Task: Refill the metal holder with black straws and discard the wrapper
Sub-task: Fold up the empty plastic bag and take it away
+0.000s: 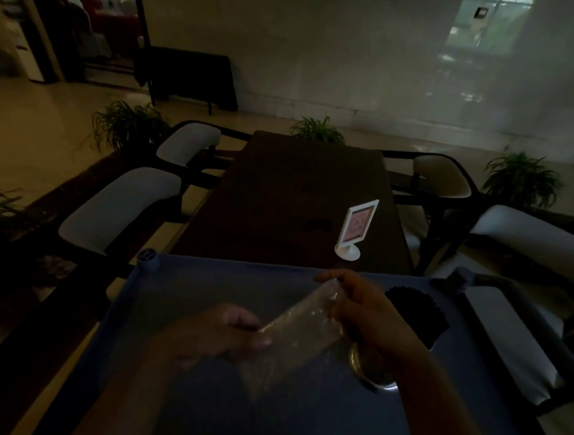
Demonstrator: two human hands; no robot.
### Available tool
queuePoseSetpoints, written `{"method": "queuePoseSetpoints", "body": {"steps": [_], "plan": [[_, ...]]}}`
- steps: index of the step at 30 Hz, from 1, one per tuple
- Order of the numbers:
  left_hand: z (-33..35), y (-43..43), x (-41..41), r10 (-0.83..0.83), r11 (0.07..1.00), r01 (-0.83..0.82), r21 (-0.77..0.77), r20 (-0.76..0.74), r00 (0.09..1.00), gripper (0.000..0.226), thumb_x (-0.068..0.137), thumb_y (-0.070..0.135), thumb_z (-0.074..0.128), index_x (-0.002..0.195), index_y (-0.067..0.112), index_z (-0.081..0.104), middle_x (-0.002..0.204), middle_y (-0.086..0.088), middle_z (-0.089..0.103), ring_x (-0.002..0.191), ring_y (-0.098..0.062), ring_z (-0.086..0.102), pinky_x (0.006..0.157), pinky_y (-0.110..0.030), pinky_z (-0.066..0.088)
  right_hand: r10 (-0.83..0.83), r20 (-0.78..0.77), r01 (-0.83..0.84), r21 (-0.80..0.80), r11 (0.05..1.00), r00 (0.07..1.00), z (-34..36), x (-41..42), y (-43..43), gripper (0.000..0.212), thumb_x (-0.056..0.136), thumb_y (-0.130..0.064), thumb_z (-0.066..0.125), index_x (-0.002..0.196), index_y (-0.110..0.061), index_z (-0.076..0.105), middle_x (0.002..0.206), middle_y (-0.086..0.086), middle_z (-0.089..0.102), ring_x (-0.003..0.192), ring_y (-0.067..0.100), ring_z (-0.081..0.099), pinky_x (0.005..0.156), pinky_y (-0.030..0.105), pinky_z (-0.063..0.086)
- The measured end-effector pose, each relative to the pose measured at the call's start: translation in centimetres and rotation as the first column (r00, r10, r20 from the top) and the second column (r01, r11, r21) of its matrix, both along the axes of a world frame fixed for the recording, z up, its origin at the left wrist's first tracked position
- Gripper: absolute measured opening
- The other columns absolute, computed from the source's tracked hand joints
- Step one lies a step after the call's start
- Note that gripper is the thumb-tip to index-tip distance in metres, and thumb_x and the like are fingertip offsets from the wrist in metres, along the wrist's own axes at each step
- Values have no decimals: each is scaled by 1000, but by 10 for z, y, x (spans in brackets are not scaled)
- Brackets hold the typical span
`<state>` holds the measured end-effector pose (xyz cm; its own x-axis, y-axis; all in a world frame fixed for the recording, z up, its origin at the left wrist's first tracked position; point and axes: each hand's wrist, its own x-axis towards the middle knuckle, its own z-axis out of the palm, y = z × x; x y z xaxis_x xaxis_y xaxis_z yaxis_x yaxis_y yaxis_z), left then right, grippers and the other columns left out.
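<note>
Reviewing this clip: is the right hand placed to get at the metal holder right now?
Probably, though not freely. The metal holder sits right beside the right hand, nothing between them, but that hand and the left hand both pinch the clear wrapper, so it must let go first.

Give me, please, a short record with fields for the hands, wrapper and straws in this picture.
left hand: pinches the lower end of the wrapper
right hand: grips the upper end of the wrapper
wrapper: clear, looks empty, held over the blue cart top
straws: black, in the metal holder beside the right hand
table: dark, beyond the cart, bears a white sign stand
</note>
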<state>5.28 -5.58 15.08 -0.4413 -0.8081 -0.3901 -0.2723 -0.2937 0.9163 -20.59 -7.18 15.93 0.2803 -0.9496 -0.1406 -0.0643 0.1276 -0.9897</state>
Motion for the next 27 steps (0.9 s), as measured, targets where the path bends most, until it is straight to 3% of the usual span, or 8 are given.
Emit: {"method": "queuePoseSetpoints", "body": {"steps": [2,5,10,12,16,20,23,27], "plan": [[1,-2,-4,-40,999,40,1,27,999,33,76,29,79,105,16,73,105,-7,75,97,-20,71,82,-34,56,78,-19,-77,5,997,997,6,1,1,36,86,-16,61,115,-37,65,107,-3,68,95,21,70,74,32,58],[1,-1,-16,-21,998,18,-52,-59,998,25,82,18,74,107,21,71,106,-2,75,99,-15,70,78,-27,56,96,-32,-96,-6,995,995,8,5,1,36,85,-20,67,117,-37,64,108,-4,70,98,19,70,76,34,60],[-1,2,-29,168,978,-189,-88,-207,964,20,81,16,70,100,21,71,100,-3,75,94,-17,71,71,-25,56,-109,342,80,97,992,933,-1,9,6,44,82,-42,62,123,-24,64,117,11,70,107,31,68,86,45,57],[-3,2,-31,270,951,-301,-69,-287,919,24,78,18,71,102,21,71,103,-6,74,98,-22,71,79,-36,57,-67,317,36,104,994,946,-7,15,15,43,84,-44,59,119,-21,67,118,14,69,109,36,66,91,53,52],[-4,5,-37,330,924,-374,-74,-338,882,26,83,17,66,108,25,68,109,-5,73,101,-23,70,86,-46,55,-26,213,-3,132,991,977,-12,31,25,38,87,-33,66,113,-5,67,112,23,70,104,37,68,90,50,53],[-4,5,-42,352,917,-389,-83,-286,891,33,88,12,63,119,19,61,111,-6,72,99,-21,71,82,-42,58,-46,46,42,77,996,998,-9,35,25,18,92,-15,62,107,-6,68,101,14,75,95,30,72,85,48,58],[-3,4,-41,341,926,-368,-89,-227,912,33,90,10,61,121,21,59,111,-3,71,96,-16,71,74,-33,57,-88,20,86,70,994,996,-9,32,24,13,92,-16,61,96,-12,72,94,13,76,88,31,73,76,41,60],[-2,4,-39,312,934,-339,-111,-208,927,19,93,20,58,110,23,66,99,-2,73,89,-17,71,71,-32,55,-106,-6,106,60,993,994,-13,30,23,14,94,-17,58,98,-19,72,95,16,72,84,35,69,72,41,56]]}}
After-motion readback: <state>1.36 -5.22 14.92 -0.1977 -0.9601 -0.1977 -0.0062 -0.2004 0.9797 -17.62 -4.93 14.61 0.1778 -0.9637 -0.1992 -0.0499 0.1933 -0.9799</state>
